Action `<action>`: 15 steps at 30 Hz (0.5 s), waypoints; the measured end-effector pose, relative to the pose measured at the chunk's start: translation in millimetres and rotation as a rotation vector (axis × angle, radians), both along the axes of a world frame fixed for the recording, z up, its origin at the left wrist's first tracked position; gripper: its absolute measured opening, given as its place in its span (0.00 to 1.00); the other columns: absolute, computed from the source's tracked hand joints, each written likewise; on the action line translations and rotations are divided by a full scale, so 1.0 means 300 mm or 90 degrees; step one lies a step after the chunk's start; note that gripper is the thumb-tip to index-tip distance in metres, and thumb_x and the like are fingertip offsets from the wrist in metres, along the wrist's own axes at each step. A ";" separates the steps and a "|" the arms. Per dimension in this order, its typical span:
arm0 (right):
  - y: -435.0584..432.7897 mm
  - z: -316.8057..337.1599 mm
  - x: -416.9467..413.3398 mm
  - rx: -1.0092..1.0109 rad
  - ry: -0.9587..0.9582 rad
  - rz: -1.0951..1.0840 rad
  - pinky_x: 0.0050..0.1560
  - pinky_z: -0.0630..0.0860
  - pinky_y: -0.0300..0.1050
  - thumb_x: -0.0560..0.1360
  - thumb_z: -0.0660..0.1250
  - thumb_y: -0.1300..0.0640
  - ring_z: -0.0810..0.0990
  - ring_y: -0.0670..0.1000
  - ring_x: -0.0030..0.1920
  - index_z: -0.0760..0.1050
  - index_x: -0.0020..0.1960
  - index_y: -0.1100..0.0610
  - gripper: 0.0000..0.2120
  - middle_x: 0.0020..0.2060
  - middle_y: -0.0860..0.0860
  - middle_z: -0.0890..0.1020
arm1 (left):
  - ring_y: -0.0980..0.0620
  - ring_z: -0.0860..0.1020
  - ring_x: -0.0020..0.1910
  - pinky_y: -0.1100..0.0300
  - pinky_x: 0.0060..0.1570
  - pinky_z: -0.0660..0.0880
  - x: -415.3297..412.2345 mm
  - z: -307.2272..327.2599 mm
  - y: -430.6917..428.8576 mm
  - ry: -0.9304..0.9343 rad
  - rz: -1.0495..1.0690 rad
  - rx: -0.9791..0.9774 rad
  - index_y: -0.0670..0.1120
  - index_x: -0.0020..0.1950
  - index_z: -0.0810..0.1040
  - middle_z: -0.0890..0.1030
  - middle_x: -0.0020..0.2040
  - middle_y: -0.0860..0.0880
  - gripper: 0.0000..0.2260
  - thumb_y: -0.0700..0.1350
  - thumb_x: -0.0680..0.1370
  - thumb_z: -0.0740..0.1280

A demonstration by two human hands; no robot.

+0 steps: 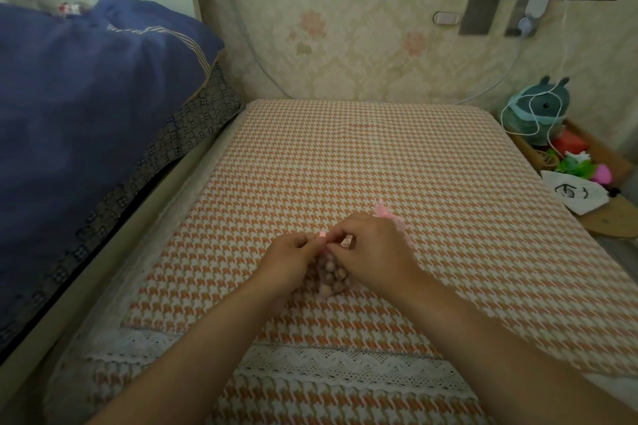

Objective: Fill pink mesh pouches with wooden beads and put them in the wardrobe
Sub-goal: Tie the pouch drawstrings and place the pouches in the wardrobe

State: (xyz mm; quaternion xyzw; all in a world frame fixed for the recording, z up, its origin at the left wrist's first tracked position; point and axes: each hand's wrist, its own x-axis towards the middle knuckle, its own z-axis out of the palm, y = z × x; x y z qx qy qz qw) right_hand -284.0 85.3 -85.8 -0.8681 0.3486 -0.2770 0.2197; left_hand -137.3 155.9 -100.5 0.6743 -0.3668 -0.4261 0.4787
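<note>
**Lace hem crossed; pouch neck pinched**

The lace hem (328,362) is crossed by both forearms. The neck of the pink mesh pouch (333,281) is pinched by the left hand (293,252) and right hand (371,248), fingers curled. Wooden beads (336,272) are held inside, apparently resting on the houndstooth cloth (345,155). Risk: beads could be spilled and rolled away if the neck is released undrawn.

On the bed (379,155), the left hand (290,260) and right hand (374,252) pinch the top of a pouch (333,278) holding beads (336,273); another pouch (388,214) lies just beyond.
</note>
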 end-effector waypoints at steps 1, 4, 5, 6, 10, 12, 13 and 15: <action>0.000 -0.005 0.003 -0.005 -0.006 0.002 0.46 0.76 0.36 0.74 0.75 0.54 0.77 0.38 0.42 0.86 0.49 0.48 0.04 0.44 0.42 0.83 | 0.52 0.82 0.43 0.58 0.48 0.76 0.005 0.001 0.000 0.018 0.006 0.009 0.45 0.42 0.86 0.86 0.39 0.49 0.14 0.49 0.81 0.66; 0.002 -0.021 0.016 -0.029 -0.029 -0.011 0.46 0.79 0.41 0.74 0.75 0.53 0.78 0.38 0.41 0.86 0.50 0.49 0.05 0.44 0.42 0.84 | 0.50 0.83 0.48 0.55 0.53 0.76 0.018 0.003 -0.003 0.053 0.016 0.030 0.46 0.43 0.87 0.87 0.43 0.48 0.12 0.49 0.80 0.68; 0.002 -0.027 0.020 -0.041 -0.039 -0.016 0.46 0.80 0.45 0.74 0.75 0.53 0.80 0.40 0.42 0.87 0.48 0.49 0.04 0.43 0.43 0.84 | 0.49 0.83 0.49 0.55 0.54 0.77 0.021 0.004 -0.006 0.072 0.025 0.034 0.45 0.44 0.87 0.87 0.44 0.47 0.11 0.49 0.79 0.69; 0.001 -0.032 0.023 -0.054 -0.041 -0.018 0.45 0.80 0.48 0.74 0.75 0.54 0.81 0.43 0.43 0.87 0.47 0.50 0.04 0.42 0.44 0.84 | 0.49 0.83 0.50 0.55 0.55 0.77 0.023 0.005 -0.009 0.099 0.036 0.037 0.44 0.46 0.87 0.87 0.45 0.46 0.10 0.48 0.79 0.70; 0.001 -0.038 0.027 -0.132 -0.020 -0.011 0.38 0.79 0.52 0.74 0.71 0.54 0.82 0.48 0.40 0.85 0.43 0.52 0.05 0.39 0.46 0.83 | 0.46 0.83 0.47 0.51 0.58 0.78 0.032 0.013 -0.010 0.160 0.037 0.041 0.41 0.47 0.87 0.86 0.44 0.41 0.11 0.48 0.77 0.71; 0.008 -0.036 0.029 -0.189 -0.004 -0.018 0.34 0.77 0.51 0.74 0.70 0.53 0.81 0.49 0.37 0.82 0.41 0.54 0.07 0.37 0.46 0.81 | 0.45 0.83 0.46 0.52 0.56 0.79 0.034 0.014 -0.012 0.178 0.046 0.037 0.41 0.47 0.87 0.86 0.44 0.40 0.11 0.49 0.77 0.71; 0.012 -0.033 0.031 -0.209 0.007 -0.024 0.33 0.76 0.49 0.74 0.70 0.52 0.80 0.49 0.36 0.80 0.40 0.54 0.07 0.37 0.46 0.80 | 0.45 0.83 0.45 0.52 0.54 0.79 0.032 0.015 -0.012 0.192 0.057 0.033 0.41 0.48 0.87 0.85 0.44 0.40 0.11 0.48 0.77 0.72; 0.017 -0.031 0.038 -0.237 0.028 -0.021 0.30 0.74 0.46 0.75 0.71 0.54 0.79 0.48 0.34 0.79 0.40 0.53 0.06 0.37 0.46 0.80 | 0.45 0.83 0.44 0.53 0.50 0.80 0.025 0.021 -0.013 0.218 0.082 0.037 0.41 0.47 0.87 0.85 0.43 0.40 0.10 0.47 0.76 0.73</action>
